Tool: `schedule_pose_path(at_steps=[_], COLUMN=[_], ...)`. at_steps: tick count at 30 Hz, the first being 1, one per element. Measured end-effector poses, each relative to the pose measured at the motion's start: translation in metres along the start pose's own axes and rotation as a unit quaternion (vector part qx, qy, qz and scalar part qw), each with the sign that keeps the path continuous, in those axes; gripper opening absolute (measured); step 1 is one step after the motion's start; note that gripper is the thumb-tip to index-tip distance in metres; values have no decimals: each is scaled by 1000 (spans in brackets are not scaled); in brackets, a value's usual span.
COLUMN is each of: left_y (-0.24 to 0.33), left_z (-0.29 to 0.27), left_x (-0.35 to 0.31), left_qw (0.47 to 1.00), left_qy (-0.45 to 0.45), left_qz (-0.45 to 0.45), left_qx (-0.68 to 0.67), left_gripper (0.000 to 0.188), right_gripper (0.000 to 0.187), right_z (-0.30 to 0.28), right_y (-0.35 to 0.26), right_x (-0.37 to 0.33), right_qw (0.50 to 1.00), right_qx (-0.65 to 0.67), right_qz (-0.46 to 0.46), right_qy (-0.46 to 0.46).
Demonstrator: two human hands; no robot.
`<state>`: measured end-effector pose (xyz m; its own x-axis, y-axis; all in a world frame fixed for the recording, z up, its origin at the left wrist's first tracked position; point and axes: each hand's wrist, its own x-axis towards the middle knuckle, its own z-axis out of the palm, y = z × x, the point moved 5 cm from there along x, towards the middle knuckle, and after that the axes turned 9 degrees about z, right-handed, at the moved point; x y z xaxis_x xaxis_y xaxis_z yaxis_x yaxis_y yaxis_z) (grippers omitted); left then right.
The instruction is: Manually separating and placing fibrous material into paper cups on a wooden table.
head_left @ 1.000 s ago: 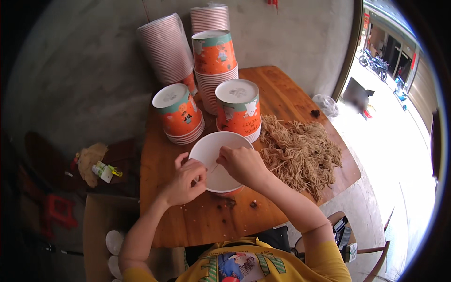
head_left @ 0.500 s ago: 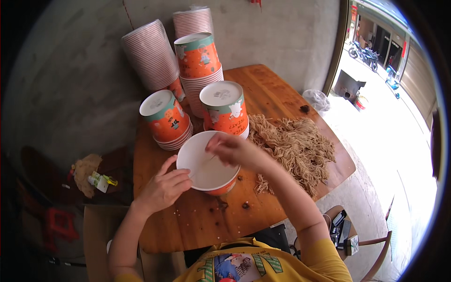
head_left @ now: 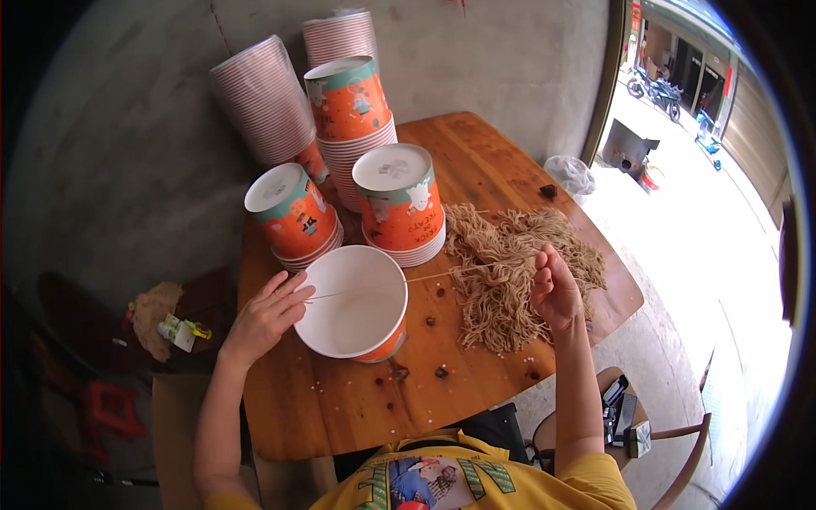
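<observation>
An open white-lined paper bucket (head_left: 353, 319) with an orange outside stands upright near the table's front. My left hand (head_left: 268, 316) grips its left rim, with one end of a thin tan cord (head_left: 429, 277) by the fingertips. That cord stretches across the mouth of the bucket to my right hand (head_left: 557, 289), which pinches its other end. Below and beside my right hand lies a tangled heap of tan cords (head_left: 501, 297). Just behind the bucket, stacks of upside-down orange and green buckets (head_left: 399, 200) (head_left: 293, 212) stand close together.
Taller bucket stacks (head_left: 350, 110) and plastic-wrapped ones (head_left: 263, 102) lean by the grey wall. Small white specks dot the wooden table (head_left: 476, 391). A clear plastic bag (head_left: 569, 176) sits past its right edge. A chair (head_left: 625, 416) holding small items stands at lower right.
My right hand has moved from inside the bucket out to the right over the cord heap, drawing the cord out straight. The bucket has shifted slightly left with my left hand.
</observation>
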<state>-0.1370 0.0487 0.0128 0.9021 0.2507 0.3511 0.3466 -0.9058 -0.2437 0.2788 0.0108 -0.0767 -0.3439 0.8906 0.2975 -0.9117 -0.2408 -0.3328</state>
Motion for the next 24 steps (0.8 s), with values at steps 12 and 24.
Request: schedule_pose_path(at_steps=[12,24], left_y=[31,106], left_z=[-28,-20], left_x=[30,111], left_qw=[986,962], left_qy=[126,149], left_qz=[-76,-78], left_qx=[-76,-215], left_gripper=[19,31], right_gripper=[9,16], right_z=[66,105], right_y=[42,111], right_x=[30,42], right_qw=[749,740], right_qx=[-627,-670], right_qz=[-19,3], right_qy=[214,-55])
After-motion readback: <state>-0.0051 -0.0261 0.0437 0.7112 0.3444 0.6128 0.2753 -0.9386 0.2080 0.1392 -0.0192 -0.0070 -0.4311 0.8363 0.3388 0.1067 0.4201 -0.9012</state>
